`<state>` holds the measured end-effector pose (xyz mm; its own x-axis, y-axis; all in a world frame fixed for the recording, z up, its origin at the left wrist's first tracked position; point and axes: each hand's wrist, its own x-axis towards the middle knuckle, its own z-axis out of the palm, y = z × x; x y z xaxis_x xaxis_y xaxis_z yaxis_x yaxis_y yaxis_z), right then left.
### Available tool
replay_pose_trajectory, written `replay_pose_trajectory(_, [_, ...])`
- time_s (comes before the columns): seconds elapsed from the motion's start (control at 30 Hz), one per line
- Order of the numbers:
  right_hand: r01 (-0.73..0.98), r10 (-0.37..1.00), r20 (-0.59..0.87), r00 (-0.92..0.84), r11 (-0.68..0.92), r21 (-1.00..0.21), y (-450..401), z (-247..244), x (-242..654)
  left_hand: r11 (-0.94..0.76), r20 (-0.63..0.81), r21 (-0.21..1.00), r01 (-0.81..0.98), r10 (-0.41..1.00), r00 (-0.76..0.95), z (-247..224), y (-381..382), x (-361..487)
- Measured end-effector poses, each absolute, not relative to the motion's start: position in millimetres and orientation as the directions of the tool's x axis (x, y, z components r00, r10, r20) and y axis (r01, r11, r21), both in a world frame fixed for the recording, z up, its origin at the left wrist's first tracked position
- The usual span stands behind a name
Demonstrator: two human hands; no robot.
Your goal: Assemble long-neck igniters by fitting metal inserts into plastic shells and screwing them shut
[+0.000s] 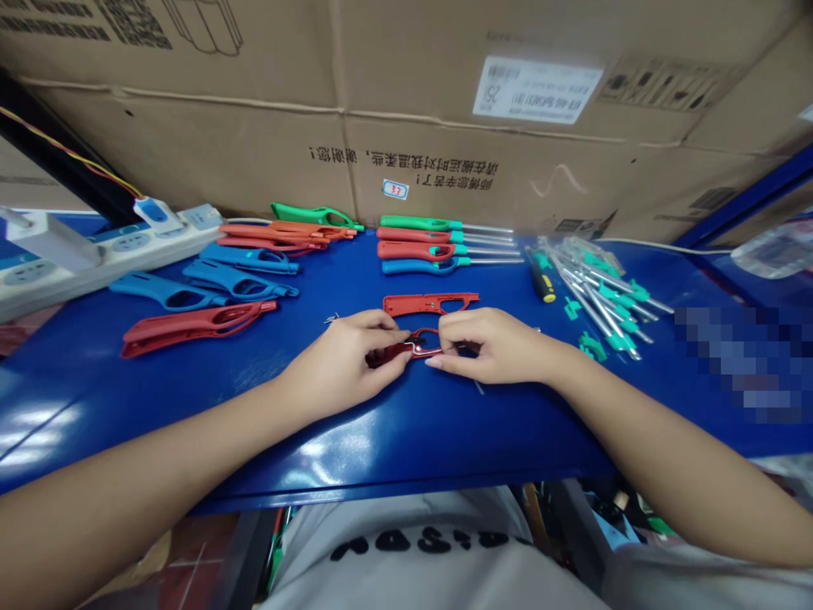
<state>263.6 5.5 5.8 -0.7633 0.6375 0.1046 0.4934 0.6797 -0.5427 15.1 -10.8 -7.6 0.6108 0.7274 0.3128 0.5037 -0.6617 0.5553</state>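
Observation:
Between my two hands, low over the blue table, is a red lighter shell (429,337) with a dark part and a thin wire inside it. My left hand (359,354) pinches its left end between thumb and fingers. At its right end, the fingers of my right hand (486,346) are closed round the narrow neck, and they hide part of it. Just behind lies a matching red shell half (428,303), inner side up. A thin metal piece (478,387) pokes out below my right hand.
Handle shells in blue (245,280), red (196,326), orange and green lie at the left, near a white power strip (120,254). Lighters with metal rods (445,250) lie at the back. Metal tubes with green parts (610,296) and a screwdriver (542,278) are at right. A cardboard box (267,152) stands behind.

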Motion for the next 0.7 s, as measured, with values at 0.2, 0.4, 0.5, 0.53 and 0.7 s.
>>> replay_pose_trajectory(0.2, [0.657,0.786,0.08,-0.613,0.564,-0.501,2.8,0.2,255.3,-0.689,0.3,0.507,0.519,0.705,0.643,-8.5,-12.1,15.1])
replay_pose_trajectory(0.4, [0.719,0.807,0.096,-0.583,0.567,-0.402,1.6,-3.4,249.6,-0.725,0.296,0.427,0.541,0.677,0.674,-11.5,-14.0,15.2])
replay_pose_trajectory(0.5, [0.742,0.816,0.092,-0.57,0.56,-0.37,0.7,-3.9,248.5,-0.743,0.309,0.377,0.552,0.663,0.681,-13.5,-15.7,15.6])
replay_pose_trajectory(0.53, [0.75,0.82,0.089,-0.565,0.556,-0.36,0.3,-4.0,248.1,-0.745,0.316,0.372,0.553,0.662,0.68,-14.2,-16.1,15.8])
replay_pose_trajectory(0.7, [0.773,0.835,0.082,-0.545,0.538,-0.338,-1.1,-4.6,246.6,-0.746,0.35,0.378,0.548,0.663,0.662,-16.6,-16.4,17.1])
